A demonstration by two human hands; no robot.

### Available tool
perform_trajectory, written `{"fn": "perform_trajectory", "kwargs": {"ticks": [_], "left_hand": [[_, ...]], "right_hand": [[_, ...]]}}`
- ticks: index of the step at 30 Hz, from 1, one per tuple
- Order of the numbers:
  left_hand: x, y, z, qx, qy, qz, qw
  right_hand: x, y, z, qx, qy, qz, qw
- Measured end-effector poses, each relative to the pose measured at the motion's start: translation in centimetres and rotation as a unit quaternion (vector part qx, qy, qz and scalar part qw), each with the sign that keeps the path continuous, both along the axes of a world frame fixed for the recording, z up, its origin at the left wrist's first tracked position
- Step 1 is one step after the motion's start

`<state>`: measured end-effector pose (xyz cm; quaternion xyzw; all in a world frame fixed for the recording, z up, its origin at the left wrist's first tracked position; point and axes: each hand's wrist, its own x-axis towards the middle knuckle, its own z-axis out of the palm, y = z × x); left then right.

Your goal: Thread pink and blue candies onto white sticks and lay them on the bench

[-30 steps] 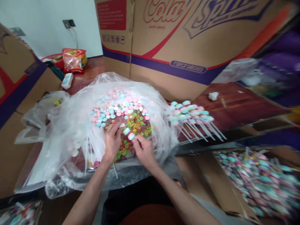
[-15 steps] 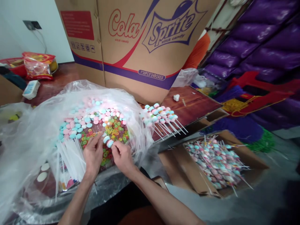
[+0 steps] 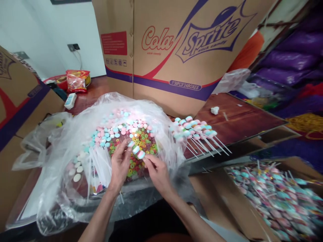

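Observation:
Over the candy pile, my right hand (image 3: 158,171) pinches the lower end of a candy stick (image 3: 138,152) threaded with pink, white and blue pieces. My left hand (image 3: 120,165) is closed at the stick's upper end, its fingertips on a pale blue candy (image 3: 131,144). Whether that piece is on the stick cannot be made out. Beneath both hands lie small green, yellow and red ring candies (image 3: 142,137). Pink and blue round candies (image 3: 111,132) are heaped behind them. A bundle of white sticks (image 3: 101,163) rests left of my left hand.
Clear plastic sheeting (image 3: 73,137) surrounds the candies. Several filled candy sticks (image 3: 194,127) lie at the table's right side. An open carton (image 3: 209,191) of wrapped candy sticks stands lower right. A large printed carton (image 3: 161,67) rises behind; another carton (image 3: 22,97) stands left.
The camera view has turned left, so the scene sits further right. Both hands still hold at the candy stick, and a blue candy now shows at its upper end by the left fingertips.

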<state>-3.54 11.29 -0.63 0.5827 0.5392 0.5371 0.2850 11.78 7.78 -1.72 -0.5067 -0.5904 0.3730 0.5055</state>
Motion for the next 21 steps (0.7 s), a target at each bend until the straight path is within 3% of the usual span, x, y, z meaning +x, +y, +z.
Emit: {"fn": "perform_trajectory", "kwargs": {"ticks": [7, 12, 17, 21], "left_hand": [[0.4, 0.0, 0.1, 0.046, 0.079, -0.013, 0.996], [1.2, -0.1, 0.7, -0.017, 0.053, -0.029, 0.998], [0.8, -0.1, 1.2, -0.06, 0.036, -0.027, 0.997], [-0.7, -0.7, 0.9, -0.121, 0.057, 0.046, 0.99]], "right_hand": [[1.7, -1.0, 1.4, 0.002, -0.035, -0.017, 0.999], [4.6, -1.6, 2.9, 0.06, -0.083, -0.032, 0.994], [13.1, -0.9, 4.7, 0.072, -0.147, -0.191, 0.968], [21.0, 2.0, 4.4, 0.027, -0.251, -0.346, 0.904]]}}
